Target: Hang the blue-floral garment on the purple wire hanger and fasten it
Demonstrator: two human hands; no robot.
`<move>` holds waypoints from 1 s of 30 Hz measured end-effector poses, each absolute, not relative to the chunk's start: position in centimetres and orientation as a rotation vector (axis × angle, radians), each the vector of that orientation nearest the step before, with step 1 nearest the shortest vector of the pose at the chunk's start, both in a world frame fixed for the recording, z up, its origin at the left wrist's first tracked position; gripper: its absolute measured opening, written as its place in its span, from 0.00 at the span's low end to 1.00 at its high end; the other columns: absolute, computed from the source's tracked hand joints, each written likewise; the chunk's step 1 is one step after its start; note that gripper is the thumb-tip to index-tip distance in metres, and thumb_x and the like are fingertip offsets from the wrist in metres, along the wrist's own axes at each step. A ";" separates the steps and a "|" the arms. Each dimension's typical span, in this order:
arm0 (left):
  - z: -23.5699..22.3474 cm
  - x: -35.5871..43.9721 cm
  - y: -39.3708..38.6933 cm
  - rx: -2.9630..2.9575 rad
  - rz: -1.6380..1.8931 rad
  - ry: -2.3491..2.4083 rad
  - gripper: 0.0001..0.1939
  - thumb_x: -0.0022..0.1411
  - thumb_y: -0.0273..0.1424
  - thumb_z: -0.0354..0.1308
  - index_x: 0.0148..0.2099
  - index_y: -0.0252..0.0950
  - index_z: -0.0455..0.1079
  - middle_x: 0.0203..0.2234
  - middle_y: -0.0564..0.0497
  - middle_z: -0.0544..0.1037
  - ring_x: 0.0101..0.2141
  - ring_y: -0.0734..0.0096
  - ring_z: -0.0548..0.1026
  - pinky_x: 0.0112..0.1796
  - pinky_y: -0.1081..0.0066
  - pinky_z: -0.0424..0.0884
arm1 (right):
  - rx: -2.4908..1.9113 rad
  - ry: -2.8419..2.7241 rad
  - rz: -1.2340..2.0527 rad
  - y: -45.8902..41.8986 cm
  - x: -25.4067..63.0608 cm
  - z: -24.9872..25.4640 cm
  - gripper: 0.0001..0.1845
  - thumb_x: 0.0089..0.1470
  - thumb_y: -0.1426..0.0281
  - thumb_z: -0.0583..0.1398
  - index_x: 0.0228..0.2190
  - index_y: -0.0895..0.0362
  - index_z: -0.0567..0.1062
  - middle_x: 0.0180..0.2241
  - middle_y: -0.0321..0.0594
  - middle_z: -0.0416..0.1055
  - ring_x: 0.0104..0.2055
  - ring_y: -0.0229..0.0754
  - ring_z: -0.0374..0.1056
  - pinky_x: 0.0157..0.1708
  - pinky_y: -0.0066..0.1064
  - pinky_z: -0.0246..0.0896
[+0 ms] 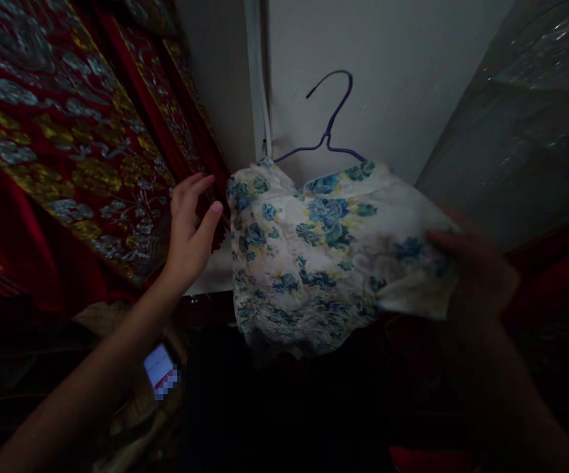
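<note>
A white blouse (324, 243) with blue, green and yellow flowers hangs on a purple hanger (331, 128), whose hook and shoulders show above the neckline. My right hand (481, 269) grips the blouse's sleeve at the right and pulls it out sideways; the hand is dim and somewhat blurred. To the left of the blouse, my left hand (193, 223) is raised with thumb and fingers apart. It holds nothing, and a small gap lies between it and the fabric.
Red cloth (82, 151) with gold and silver embroidery hangs at the left. Behind the blouse is a pale wall (393, 59) with a thin white strip (259, 85). Shiny clear plastic (535, 112) covers the right side. A lit phone screen (159, 366) shows at lower left.
</note>
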State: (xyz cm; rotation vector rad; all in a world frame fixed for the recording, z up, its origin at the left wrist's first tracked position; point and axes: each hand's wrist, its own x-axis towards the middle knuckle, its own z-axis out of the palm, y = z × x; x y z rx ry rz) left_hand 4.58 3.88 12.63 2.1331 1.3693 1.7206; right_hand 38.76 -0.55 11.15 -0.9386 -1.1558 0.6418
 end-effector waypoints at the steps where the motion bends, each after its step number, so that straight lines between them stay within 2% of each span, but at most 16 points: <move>1: 13.0 5.8 2.3 2.095 1.633 1.269 0.26 0.70 0.50 0.48 0.62 0.43 0.64 0.63 0.46 0.68 0.63 0.54 0.66 0.59 0.55 0.69 | -0.889 -1.246 0.667 -2.3 37.4 10.4 0.12 0.49 0.63 0.60 0.39 0.45 0.75 0.28 0.35 0.70 0.25 0.42 0.65 0.20 0.31 0.57; 3: 13.6 8.0 -0.6 1.904 1.403 1.122 0.25 0.74 0.46 0.38 0.61 0.42 0.65 0.58 0.44 0.74 0.55 0.55 0.75 0.52 0.53 0.74 | -0.732 -1.722 0.676 -5.1 34.3 9.1 0.14 0.50 0.65 0.64 0.41 0.46 0.74 0.32 0.35 0.73 0.29 0.42 0.68 0.24 0.32 0.63; 4: 13.8 8.9 -1.9 1.765 1.309 1.088 0.24 0.74 0.43 0.37 0.60 0.41 0.66 0.55 0.43 0.75 0.50 0.56 0.77 0.48 0.54 0.77 | -0.585 -1.998 0.669 -5.9 32.7 8.6 0.18 0.50 0.63 0.65 0.45 0.47 0.73 0.36 0.36 0.75 0.32 0.43 0.71 0.28 0.33 0.67; 6: 13.9 9.6 -3.9 1.476 1.159 1.059 0.21 0.71 0.40 0.44 0.57 0.41 0.69 0.50 0.42 0.78 0.37 0.62 0.79 0.36 0.60 0.78 | -0.280 -2.375 0.608 -6.0 30.1 7.7 0.22 0.53 0.58 0.66 0.47 0.52 0.73 0.41 0.41 0.76 0.39 0.45 0.73 0.36 0.34 0.70; 7: 13.8 9.6 -4.7 1.361 1.086 1.049 0.19 0.67 0.39 0.49 0.55 0.41 0.71 0.45 0.43 0.79 0.29 0.68 0.77 0.28 0.65 0.75 | -0.164 -2.458 0.569 -5.2 29.3 7.3 0.19 0.56 0.58 0.65 0.46 0.54 0.74 0.42 0.42 0.76 0.40 0.44 0.73 0.38 0.33 0.70; 9: 13.4 8.6 -5.7 1.224 0.925 1.045 0.17 0.61 0.39 0.57 0.52 0.42 0.73 0.34 0.47 0.78 0.17 0.79 0.63 0.17 0.73 0.60 | -0.144 -2.401 0.472 -2.6 29.0 6.6 0.10 0.61 0.61 0.61 0.40 0.54 0.76 0.39 0.41 0.76 0.39 0.42 0.73 0.40 0.33 0.69; 11: 13.0 6.9 -6.3 1.212 0.757 1.081 0.17 0.59 0.41 0.61 0.49 0.42 0.74 0.25 0.52 0.74 0.14 0.82 0.51 0.15 0.74 0.46 | -0.369 -2.150 0.343 0.9 29.8 5.8 0.06 0.62 0.65 0.60 0.37 0.53 0.77 0.37 0.41 0.75 0.42 0.43 0.72 0.45 0.36 0.67; 13: 12.7 5.0 -6.3 1.283 0.640 1.134 0.17 0.61 0.45 0.60 0.47 0.41 0.75 0.20 0.54 0.70 0.14 0.81 0.50 0.16 0.74 0.43 | -0.654 -1.903 0.240 4.3 31.0 4.7 0.11 0.58 0.64 0.64 0.42 0.52 0.78 0.45 0.45 0.74 0.52 0.49 0.68 0.55 0.44 0.62; 15: 12.6 3.1 -5.9 1.418 0.626 1.189 0.17 0.63 0.48 0.59 0.45 0.41 0.76 0.18 0.55 0.68 0.16 0.78 0.55 0.18 0.75 0.47 | -0.803 -1.846 0.378 7.0 32.1 3.4 0.19 0.52 0.59 0.67 0.45 0.52 0.78 0.50 0.47 0.73 0.57 0.53 0.66 0.59 0.49 0.58; 16: 12.7 2.2 -5.4 1.508 0.669 1.227 0.17 0.63 0.48 0.58 0.43 0.41 0.76 0.17 0.55 0.68 0.17 0.77 0.58 0.19 0.75 0.50 | -0.831 -1.867 0.567 7.9 32.5 2.7 0.20 0.51 0.55 0.68 0.42 0.53 0.79 0.48 0.46 0.75 0.54 0.53 0.68 0.56 0.48 0.61; 18: 12.9 0.5 -3.9 1.727 0.808 1.337 0.16 0.62 0.47 0.59 0.35 0.40 0.76 0.18 0.54 0.69 0.19 0.74 0.63 0.20 0.75 0.57 | -0.847 -1.826 1.058 8.8 32.8 1.9 0.23 0.49 0.48 0.66 0.34 0.55 0.78 0.36 0.43 0.77 0.41 0.48 0.73 0.45 0.41 0.69; 21: 13.1 -1.2 -0.9 1.982 1.053 1.544 0.17 0.60 0.46 0.61 0.29 0.38 0.75 0.21 0.52 0.75 0.24 0.70 0.70 0.25 0.73 0.65 | -0.856 -1.558 1.533 9.1 32.5 2.7 0.29 0.42 0.42 0.68 0.30 0.56 0.76 0.26 0.39 0.76 0.27 0.42 0.72 0.31 0.34 0.70; 23: 13.0 -1.5 1.0 2.024 1.247 1.626 0.16 0.60 0.45 0.62 0.34 0.37 0.77 0.26 0.50 0.79 0.28 0.66 0.74 0.29 0.71 0.71 | -0.845 -1.451 1.530 9.5 31.9 4.8 0.30 0.40 0.41 0.69 0.30 0.55 0.77 0.26 0.40 0.76 0.26 0.43 0.73 0.29 0.34 0.70; 25: 13.0 -1.1 2.2 2.104 1.469 1.651 0.15 0.62 0.43 0.61 0.43 0.38 0.77 0.36 0.49 0.81 0.36 0.63 0.77 0.38 0.66 0.75 | -0.838 -1.400 1.377 10.5 31.5 7.6 0.31 0.42 0.39 0.67 0.30 0.55 0.77 0.26 0.41 0.77 0.29 0.47 0.75 0.29 0.38 0.72; 28: 13.1 0.2 2.5 2.392 1.740 1.636 0.14 0.67 0.39 0.57 0.51 0.39 0.75 0.50 0.47 0.76 0.52 0.58 0.72 0.55 0.58 0.69 | -0.879 -1.290 1.037 12.8 32.0 11.0 0.34 0.48 0.36 0.60 0.35 0.54 0.79 0.29 0.45 0.78 0.37 0.53 0.77 0.35 0.44 0.74; 30: 12.8 1.2 1.8 2.558 1.789 1.575 0.13 0.68 0.36 0.56 0.51 0.40 0.75 0.49 0.46 0.74 0.54 0.57 0.71 0.57 0.56 0.66 | -0.937 -1.241 0.854 14.0 33.3 11.7 0.36 0.51 0.35 0.57 0.38 0.53 0.79 0.34 0.45 0.79 0.41 0.54 0.77 0.39 0.45 0.74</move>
